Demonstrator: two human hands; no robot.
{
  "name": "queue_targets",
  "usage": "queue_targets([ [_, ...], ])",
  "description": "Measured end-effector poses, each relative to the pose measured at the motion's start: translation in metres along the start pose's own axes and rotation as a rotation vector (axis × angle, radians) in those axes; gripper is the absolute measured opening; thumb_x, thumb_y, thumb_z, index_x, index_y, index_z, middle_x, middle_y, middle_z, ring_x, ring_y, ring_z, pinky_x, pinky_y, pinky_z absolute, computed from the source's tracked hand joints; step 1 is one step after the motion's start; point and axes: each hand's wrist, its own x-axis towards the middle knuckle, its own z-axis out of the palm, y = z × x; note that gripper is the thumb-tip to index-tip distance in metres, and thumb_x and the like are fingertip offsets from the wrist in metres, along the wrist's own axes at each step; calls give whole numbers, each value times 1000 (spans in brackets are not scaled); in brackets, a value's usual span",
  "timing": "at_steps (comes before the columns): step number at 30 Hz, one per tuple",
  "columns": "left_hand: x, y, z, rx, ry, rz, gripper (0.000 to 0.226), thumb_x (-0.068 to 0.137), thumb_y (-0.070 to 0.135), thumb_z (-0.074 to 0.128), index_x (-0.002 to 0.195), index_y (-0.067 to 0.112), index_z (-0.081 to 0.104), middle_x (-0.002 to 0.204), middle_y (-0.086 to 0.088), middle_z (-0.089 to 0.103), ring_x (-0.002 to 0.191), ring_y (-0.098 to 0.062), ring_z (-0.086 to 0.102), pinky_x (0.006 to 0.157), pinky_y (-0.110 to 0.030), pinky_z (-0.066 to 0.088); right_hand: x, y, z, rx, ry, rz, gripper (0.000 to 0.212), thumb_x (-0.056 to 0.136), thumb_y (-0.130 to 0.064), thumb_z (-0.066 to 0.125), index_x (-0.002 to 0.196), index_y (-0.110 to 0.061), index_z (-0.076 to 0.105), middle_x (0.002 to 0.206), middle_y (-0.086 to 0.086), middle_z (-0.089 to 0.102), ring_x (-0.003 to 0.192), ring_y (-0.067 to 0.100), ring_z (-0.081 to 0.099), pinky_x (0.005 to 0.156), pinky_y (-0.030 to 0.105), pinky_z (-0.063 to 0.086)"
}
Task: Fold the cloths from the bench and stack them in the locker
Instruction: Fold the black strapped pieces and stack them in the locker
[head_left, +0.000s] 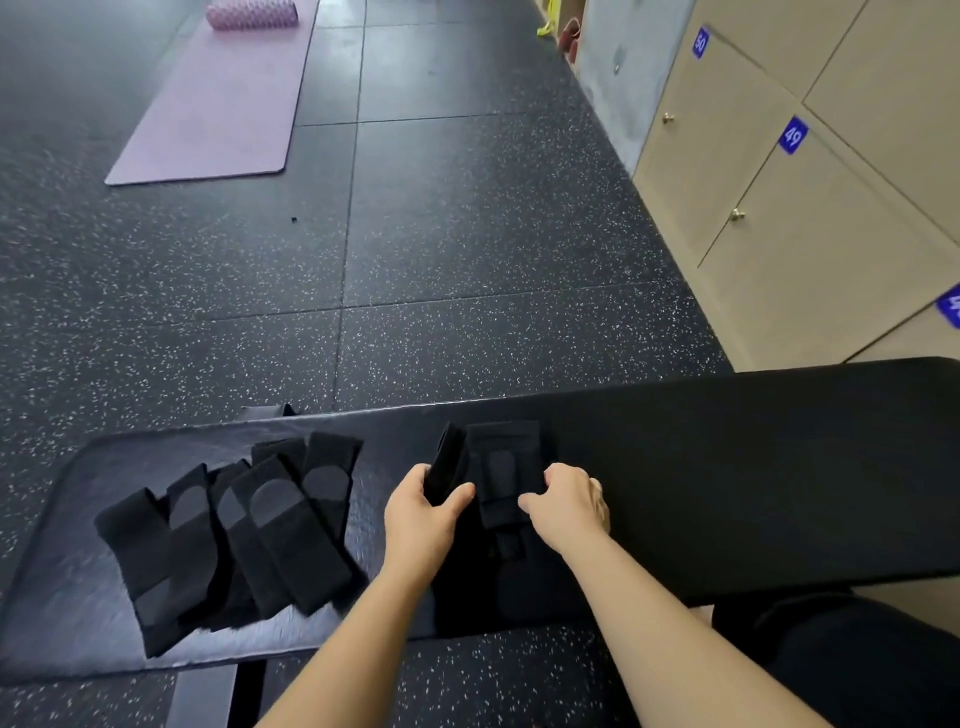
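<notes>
A black padded bench runs across the lower view. Several black cloths lie fanned out in a row on its left part. My left hand grips a folded black cloth, holding it on edge above the bench. Just to its right a second black cloth lies flat on the bench, and my right hand pinches its right edge with curled fingers. Beige lockers with blue number plates stand shut at the right.
Dark speckled rubber floor stretches beyond the bench. A purple mat with a pink foam roller lies far left. My dark-clothed leg is at the lower right, under the bench edge.
</notes>
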Motion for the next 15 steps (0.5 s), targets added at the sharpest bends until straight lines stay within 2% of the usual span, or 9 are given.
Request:
queue_targets([
  [1,-2,2,1,-91,-20,-23,16,82,16,76,83,13,61,76,3,67,71,-13,62,62,-19,46,-1,4,0,53,2,-12,18,87,-26,63,77,-20,49,94,1,52,93,22,47,74,31,40],
  [2,-4,4,2,-172,-39,-41,15,82,13,76,84,10,62,74,2,68,71,-14,63,64,-23,49,-1,9,-1,134,-4,-25,26,85,-24,64,71,-16,44,83,2,49,82,22,45,68,32,38],
  [4,-10,13,4,-278,-70,-53,14,83,11,76,86,7,63,75,-1,69,73,-15,65,67,-31,54,-7,17,-8,420,-23,-39,20,80,-18,66,74,-5,53,73,10,57,68,20,50,62,38,44],
  [6,-16,27,8,-373,-103,-46,13,83,8,74,91,6,64,79,-3,72,75,-16,67,67,-31,56,-16,23,-25,673,-8,-62,7,81,-12,67,81,-6,64,79,10,70,69,16,61,66,39,52],
  [8,-23,47,14,-449,-148,-27,13,84,6,73,94,5,64,81,-4,74,75,-15,69,64,-27,55,-24,31,-46,818,40,-79,3,85,-8,64,85,-10,67,83,3,73,72,11,65,63,26,51],
  [10,-30,71,23,-471,-198,8,15,84,6,73,96,4,65,84,-6,74,77,-16,69,66,-29,55,-32,40,-69,938,112,-103,6,88,-7,62,89,-11,67,86,-1,73,73,7,64,59,19,50],
  [15,-58,130,59,-520,-351,49,19,83,7,74,100,7,66,93,-9,76,86,-25,73,74,-38,59,-51,78,-124,1234,323,-60,15,87,-4,63,102,-7,67,97,8,73,85,20,69,65,24,53],
])
